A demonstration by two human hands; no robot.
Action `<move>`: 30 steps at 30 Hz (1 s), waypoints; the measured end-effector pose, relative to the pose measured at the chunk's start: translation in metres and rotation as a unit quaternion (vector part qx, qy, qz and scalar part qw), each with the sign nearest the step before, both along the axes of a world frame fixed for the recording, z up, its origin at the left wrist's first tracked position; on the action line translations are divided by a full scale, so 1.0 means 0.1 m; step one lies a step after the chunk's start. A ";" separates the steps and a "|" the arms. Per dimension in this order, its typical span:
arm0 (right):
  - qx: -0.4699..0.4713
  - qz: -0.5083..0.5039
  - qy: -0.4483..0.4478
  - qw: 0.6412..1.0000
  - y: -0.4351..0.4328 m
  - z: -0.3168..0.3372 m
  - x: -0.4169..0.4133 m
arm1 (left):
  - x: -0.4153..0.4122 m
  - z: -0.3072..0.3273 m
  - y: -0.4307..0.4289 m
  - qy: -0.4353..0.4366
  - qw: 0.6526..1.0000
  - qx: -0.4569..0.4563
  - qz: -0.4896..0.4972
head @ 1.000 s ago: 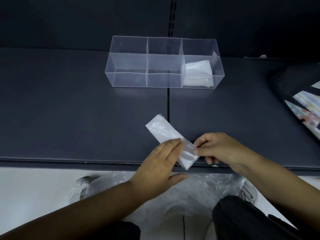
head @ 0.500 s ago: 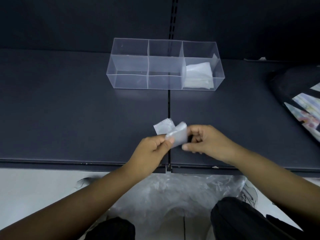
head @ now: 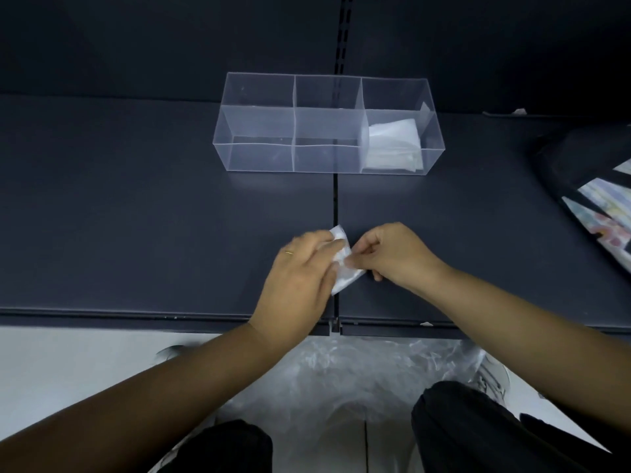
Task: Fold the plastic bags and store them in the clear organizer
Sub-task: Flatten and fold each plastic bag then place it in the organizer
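Translucent folded plastic bag [head: 345, 277] lay in front of the clear rectangular plastic organizer [head: 259, 158]; my left hand [head: 300, 278] pressed it flat-fingered, my right hand [head: 392, 256] pinched its edge.

A dark grey shelf [head: 136, 216] meets a matching back panel [head: 170, 39] — pale floor [head: 68, 353] below.
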State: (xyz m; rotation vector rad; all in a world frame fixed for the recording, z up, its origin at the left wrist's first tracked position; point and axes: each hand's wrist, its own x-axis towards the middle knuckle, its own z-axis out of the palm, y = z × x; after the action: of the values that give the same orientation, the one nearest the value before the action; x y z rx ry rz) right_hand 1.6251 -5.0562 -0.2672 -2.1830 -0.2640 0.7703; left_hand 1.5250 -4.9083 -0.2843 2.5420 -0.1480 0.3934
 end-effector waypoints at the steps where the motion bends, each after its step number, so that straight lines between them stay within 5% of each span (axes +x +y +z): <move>1: -0.004 0.003 -0.002 1.000 0.01 0.01 0.00 | 0.02 -0.05 -0.01 0.043 0.997 0.050 -0.032; 5: -0.034 -0.005 -0.056 0.998 0.04 0.00 -0.06 | 0.03 -0.24 0.12 0.182 0.962 0.203 -0.023; 12: -0.121 -0.014 -0.260 0.958 -0.01 -0.22 -0.43 | 0.00 -0.28 0.14 0.211 0.952 0.219 0.029; 24: -0.139 -0.030 -0.262 0.955 -0.03 -0.21 -0.49 | -0.02 -0.26 0.12 0.248 0.943 0.212 0.061; 30: 0.018 -0.070 -0.134 0.988 0.02 0.04 -0.38 | -0.06 -0.11 0.05 0.289 0.950 0.088 0.080</move>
State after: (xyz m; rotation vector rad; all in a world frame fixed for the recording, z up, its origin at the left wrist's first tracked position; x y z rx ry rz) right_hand 1.5872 -5.0543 -0.2631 -2.2416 -0.2534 0.3895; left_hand 1.5193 -4.9032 -0.2957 2.7364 0.2572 -0.3296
